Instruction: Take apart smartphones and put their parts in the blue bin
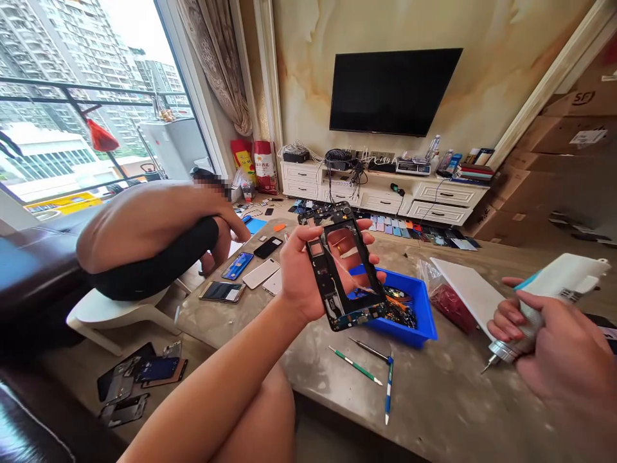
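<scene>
My left hand (303,270) grips a black phone frame (322,273) with an open middle, raised above the table. Its fingers wrap behind the frame and show through the gap. My right hand (544,334) is closed round a white electric screwdriver (562,280), its bit pointing down and left at the right side of the table. Behind the phone frame, a blue plastic bin (421,315) holds a heap of small phone parts (400,312). In front of the bin lie a green-and-white pen-like tool (355,365), a dark screwdriver (369,349) and a blue-and-white tool (388,392).
Several phones, including a blue one (238,265), lie on the table's (318,373) left part. A white board (465,289) leans by a red bag (450,305). Another person (149,225) crouches at left. Phone parts (159,368) lie on the floor; boxes (525,186) stand right.
</scene>
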The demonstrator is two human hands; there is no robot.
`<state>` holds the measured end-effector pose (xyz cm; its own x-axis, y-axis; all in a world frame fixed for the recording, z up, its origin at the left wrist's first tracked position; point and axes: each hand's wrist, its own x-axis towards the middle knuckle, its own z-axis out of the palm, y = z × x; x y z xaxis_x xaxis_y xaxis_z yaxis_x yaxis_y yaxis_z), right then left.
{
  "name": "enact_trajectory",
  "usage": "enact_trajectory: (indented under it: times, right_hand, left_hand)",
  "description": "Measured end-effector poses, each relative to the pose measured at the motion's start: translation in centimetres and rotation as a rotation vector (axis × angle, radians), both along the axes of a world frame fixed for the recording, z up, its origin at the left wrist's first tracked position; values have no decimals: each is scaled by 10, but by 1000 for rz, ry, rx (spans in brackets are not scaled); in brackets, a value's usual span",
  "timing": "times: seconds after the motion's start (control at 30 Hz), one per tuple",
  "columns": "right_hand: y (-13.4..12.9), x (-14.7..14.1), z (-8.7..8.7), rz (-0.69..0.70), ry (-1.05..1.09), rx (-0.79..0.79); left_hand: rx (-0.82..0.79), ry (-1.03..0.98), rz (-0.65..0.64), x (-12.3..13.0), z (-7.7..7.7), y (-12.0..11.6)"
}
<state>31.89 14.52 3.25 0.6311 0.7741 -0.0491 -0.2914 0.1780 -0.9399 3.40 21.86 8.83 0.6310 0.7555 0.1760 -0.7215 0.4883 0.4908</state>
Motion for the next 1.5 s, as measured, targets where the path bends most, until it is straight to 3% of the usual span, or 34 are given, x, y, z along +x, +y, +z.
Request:
enact_trajectory:
  times: [0.17,0.3,0.6,0.77,0.9,1.03,1.13,1.2,1.33,1.5]
  right_hand:
    - [-11,-22,15,61,-44,110]
    - [-15,-36,20,83,-40,96]
    - [-13,-49,11,100,-51,-17]
    - [-14,-54,11,110,-58,-53]
    - [-4,-39,2,168,-93,-117]
    - [23,3,-33,174,-188,-351]
    - [36,35,-77,137,-281,-681]
    - [33,49,-109,201,-328,-914]
    - [14,56,-158,369,-431,-1254]
    - [4,52,-190,495,-670,-1419]
  left_hand:
    - [9,-22,-47,5,-3,1]
    - [34,-29,-66,8,-3,-1]
    - [157,67,-26,14,-9,-9]
    - [146,100,-49,13,-8,-12]
    - [102,85,-72,12,-7,-15]
    - [78,49,-93,9,-7,-16]
    - [30,30,-112,5,-7,-16]
    - [-1,19,-115,3,-7,-15]
    - [-25,10,-86,1,-8,-12]
    - [-47,36,-74,1,-8,-10]
